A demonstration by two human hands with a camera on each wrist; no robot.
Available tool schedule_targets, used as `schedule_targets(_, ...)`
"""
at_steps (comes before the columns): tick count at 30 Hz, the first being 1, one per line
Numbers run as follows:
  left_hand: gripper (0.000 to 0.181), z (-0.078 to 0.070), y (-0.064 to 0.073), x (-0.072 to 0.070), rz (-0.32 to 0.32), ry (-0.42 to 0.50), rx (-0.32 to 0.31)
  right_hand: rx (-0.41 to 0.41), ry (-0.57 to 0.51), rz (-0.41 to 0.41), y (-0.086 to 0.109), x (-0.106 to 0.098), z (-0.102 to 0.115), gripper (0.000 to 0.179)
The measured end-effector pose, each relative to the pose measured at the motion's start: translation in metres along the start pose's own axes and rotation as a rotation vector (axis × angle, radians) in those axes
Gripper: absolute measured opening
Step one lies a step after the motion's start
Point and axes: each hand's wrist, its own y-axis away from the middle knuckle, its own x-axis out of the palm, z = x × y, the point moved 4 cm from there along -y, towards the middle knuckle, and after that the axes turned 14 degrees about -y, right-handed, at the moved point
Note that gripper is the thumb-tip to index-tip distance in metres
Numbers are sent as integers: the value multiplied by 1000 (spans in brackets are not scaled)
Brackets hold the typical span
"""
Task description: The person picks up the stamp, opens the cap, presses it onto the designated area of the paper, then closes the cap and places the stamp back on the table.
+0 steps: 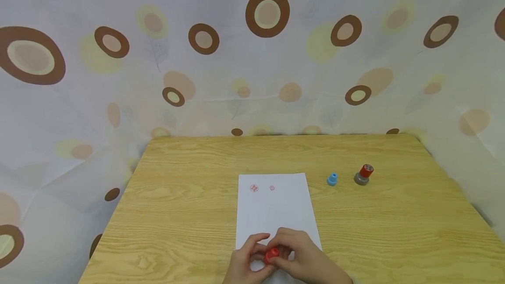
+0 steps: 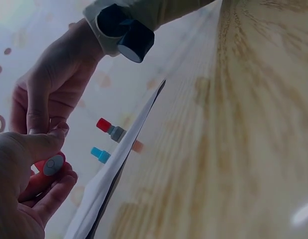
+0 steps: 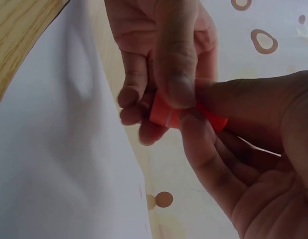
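Note:
Between both hands, low over the near end of a white sheet of paper [image 1: 276, 214], is a small red stamp [image 1: 272, 254]. My left hand [image 1: 246, 261] pinches it from the left with thumb and fingers. From the right, the thumb and fingers of my right hand [image 1: 301, 255] grip it too. Its round pale end [image 2: 53, 164] faces the left wrist camera. In the right wrist view a thin light line crosses the red stamp [image 3: 161, 111], and the fingers cover much of it.
Two small red prints mark the sheet: a larger round print [image 1: 254, 188] and a smaller print [image 1: 272, 188]. Right of the paper, a light blue stamp [image 1: 332, 179] stands on the wooden table [image 1: 189, 205], with a red-and-grey stamp [image 1: 363, 175] beyond it. Patterned cloth [image 1: 221, 73] surrounds the table.

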Motion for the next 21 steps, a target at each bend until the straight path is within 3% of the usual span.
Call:
schedule_targets(6, 55, -2, -1, -1, -20, -72, 4, -26, 13, -29, 1, 1, -1, 31)
schedule_targets(10, 53, -2, -1, -1, 0, -39, 25, -25, 10, -29, 1, 0, 1, 31)
schedule_targets(18, 61, -2, 0, 0, 6, -33, 175, -30, 7, 13, 1, -2, 3, 29)
schedule_targets(21, 61, -1, -1, 1, 20, 2, 171, -21, 5, 19, 1, -3, 3, 29)
